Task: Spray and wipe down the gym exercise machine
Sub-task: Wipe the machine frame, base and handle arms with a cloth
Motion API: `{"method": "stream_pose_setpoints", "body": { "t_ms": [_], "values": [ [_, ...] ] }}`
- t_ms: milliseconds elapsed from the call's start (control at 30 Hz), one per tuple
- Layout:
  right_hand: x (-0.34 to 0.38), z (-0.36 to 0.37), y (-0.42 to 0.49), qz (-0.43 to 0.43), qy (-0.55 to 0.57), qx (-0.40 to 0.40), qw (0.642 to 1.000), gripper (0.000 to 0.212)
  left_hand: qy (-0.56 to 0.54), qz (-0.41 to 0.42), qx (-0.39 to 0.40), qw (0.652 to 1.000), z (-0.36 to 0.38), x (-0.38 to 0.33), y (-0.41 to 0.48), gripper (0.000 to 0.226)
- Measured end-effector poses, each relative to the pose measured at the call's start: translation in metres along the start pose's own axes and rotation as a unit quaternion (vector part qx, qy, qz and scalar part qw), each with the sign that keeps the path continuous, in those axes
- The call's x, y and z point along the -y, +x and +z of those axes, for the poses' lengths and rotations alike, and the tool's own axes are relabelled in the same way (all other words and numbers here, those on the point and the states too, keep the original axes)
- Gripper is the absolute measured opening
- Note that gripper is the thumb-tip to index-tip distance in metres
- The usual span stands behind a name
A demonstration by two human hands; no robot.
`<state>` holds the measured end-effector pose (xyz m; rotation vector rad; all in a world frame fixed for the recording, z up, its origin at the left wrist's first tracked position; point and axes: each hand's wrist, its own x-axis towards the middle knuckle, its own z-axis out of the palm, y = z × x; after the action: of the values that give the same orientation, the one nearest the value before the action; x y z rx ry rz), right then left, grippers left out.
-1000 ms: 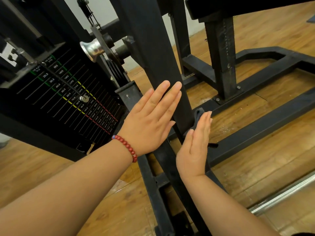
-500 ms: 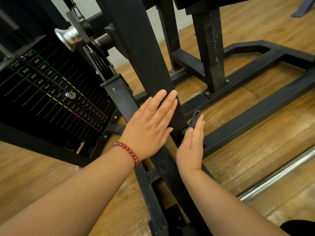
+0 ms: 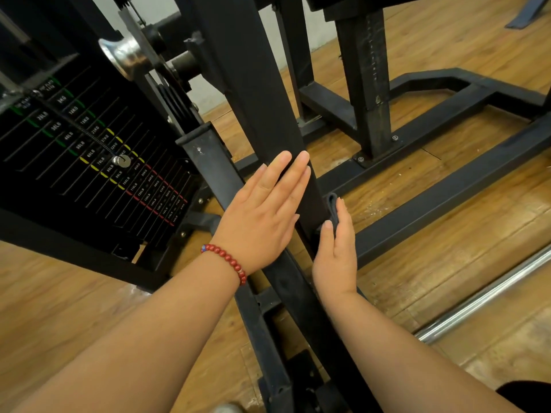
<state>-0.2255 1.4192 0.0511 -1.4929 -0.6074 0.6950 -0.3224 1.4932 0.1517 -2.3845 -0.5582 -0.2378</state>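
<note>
Black steel makes up the exercise machine [image 3: 366, 84], and its broad slanted beam [image 3: 262, 108] runs from the top of the view down toward the person, between both forearms. The left hand [image 3: 265, 216] lies flat on the front face of that beam, fingers straight and close together, palm down, gripping nothing. The right hand [image 3: 337, 257] is set edge-on against the beam's right side, fingers straight and together, pressing a small dark cloth [image 3: 332, 207] to the metal; the cloth's folded edge shows above the thumb, and whether the thumb pinches it cannot be told. A red bead bracelet [image 3: 226, 260] circles the left wrist. To the left of the beam stands the weight stack [image 3: 89, 150], its plates marked with green, yellow and red labels, with a silver selector pin [image 3: 121, 161] set partway down. Above it sits a shiny metal pulley [image 3: 125, 56]. Behind the hands, the machine's base rails [image 3: 447, 186] rest on a wooden floor [image 3: 465, 251], and a chrome bar [image 3: 492, 296] lies on the floor at the right.
</note>
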Motion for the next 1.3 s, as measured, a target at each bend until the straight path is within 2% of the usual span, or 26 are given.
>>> {"method": "stream_pose_setpoints", "body": {
  "t_ms": [133, 333, 433, 667, 733, 900, 1067, 1233, 1300],
  "values": [
    [-0.016, -0.006, 0.002, 0.089, 0.004, -0.012, 0.996, 0.042, -0.006, 0.014, -0.001, 1.000, 0.006, 0.004, 0.000, 0.064],
    [0.022, 0.002, 0.004, -0.015, 0.018, 0.001, 1.000, 0.037, -0.009, 0.022, -0.008, 1.000, 0.007, 0.006, -0.001, 0.063],
    [0.018, -0.004, 0.003, -0.070, -0.022, 0.022, 0.997, 0.037, -0.017, 0.022, -0.003, 1.000, 0.006, 0.006, -0.004, 0.061],
    [-0.006, -0.025, -0.018, 0.006, -0.072, 0.031, 0.997, 0.046, -0.069, 0.003, 0.084, 0.994, 0.000, -0.007, -0.038, 0.063],
    [-0.002, -0.030, -0.022, -0.018, -0.087, 0.036, 0.995, 0.046, -0.080, -0.003, 0.112, 0.990, -0.006, -0.014, -0.048, 0.061],
    [-0.002, -0.042, -0.043, -0.189, -0.155, 0.100, 0.965, 0.037, -0.123, -0.019, 0.165, 0.978, -0.015, -0.017, -0.067, 0.059],
    [-0.005, -0.037, -0.053, -0.216, -0.165, 0.183, 0.945, 0.040, -0.161, -0.051, 0.194, 0.966, -0.023, -0.010, -0.090, 0.056],
    [-0.003, -0.034, -0.054, -0.223, -0.187, 0.195, 0.937, 0.035, -0.217, -0.084, 0.227, 0.946, -0.030, -0.004, -0.121, 0.045],
    [0.000, -0.031, -0.055, -0.262, -0.195, 0.192, 0.925, 0.031, -0.234, -0.091, 0.228, 0.941, -0.036, -0.003, -0.132, 0.043]
  ]
}}
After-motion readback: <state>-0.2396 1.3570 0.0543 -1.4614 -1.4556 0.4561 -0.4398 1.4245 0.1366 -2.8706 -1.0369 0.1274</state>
